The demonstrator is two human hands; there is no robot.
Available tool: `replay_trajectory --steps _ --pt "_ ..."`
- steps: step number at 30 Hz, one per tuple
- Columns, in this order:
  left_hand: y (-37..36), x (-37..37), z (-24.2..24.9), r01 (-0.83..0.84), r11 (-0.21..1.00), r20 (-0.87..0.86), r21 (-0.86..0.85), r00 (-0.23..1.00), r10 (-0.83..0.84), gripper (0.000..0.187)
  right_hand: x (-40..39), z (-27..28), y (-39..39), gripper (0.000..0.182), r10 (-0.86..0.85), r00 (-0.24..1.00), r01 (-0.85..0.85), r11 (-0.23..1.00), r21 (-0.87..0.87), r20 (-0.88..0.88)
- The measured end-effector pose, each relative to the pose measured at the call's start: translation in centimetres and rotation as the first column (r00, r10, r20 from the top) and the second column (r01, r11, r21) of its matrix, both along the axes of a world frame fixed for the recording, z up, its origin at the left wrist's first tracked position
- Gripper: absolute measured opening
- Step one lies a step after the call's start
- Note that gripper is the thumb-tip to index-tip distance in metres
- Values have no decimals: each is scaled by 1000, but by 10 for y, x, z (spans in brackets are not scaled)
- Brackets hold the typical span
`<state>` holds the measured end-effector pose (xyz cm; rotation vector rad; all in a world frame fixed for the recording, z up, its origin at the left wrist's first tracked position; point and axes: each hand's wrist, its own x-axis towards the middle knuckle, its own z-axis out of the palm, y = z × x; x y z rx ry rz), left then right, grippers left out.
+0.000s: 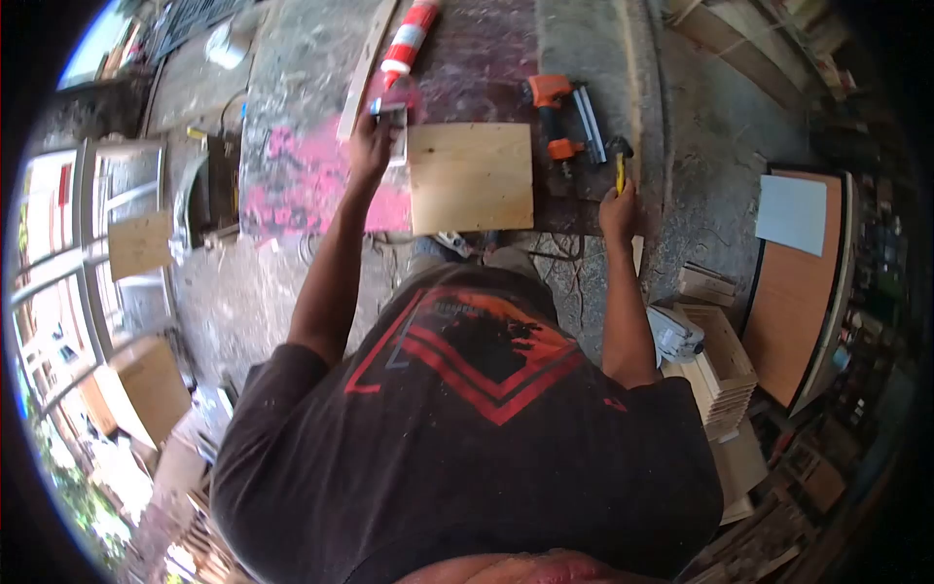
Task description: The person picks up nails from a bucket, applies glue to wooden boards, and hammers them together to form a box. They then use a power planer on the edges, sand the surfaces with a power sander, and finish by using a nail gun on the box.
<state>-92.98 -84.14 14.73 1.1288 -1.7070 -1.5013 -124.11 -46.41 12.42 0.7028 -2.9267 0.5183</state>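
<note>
My left hand is closed at the left edge of a square plywood panel, around a small silvery piece with a bluish end; its kind I cannot tell. The panel lies flat on the stained workbench, near its front edge. To the right of it my right hand is closed on a yellow-handled tool, held upright with a dark head like a hammer's at its top. An orange and black nail gun rests on the bench between the panel and that hand.
A red and white glue bottle lies beyond my left hand, beside a long wooden strip. Stacked wooden frames stand on the floor at right, near a leaning brown board. Cords hang below the bench edge.
</note>
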Motion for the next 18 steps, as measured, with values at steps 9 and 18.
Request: replay_trajectory --steps 9,18 --pt "37 89 -58 89 826 76 557 985 -157 41 83 1 -48 24 275 954 -227 923 -309 119" --pt "96 69 -19 463 849 509 -254 811 -290 55 159 12 -94 69 138 758 128 927 -352 638"
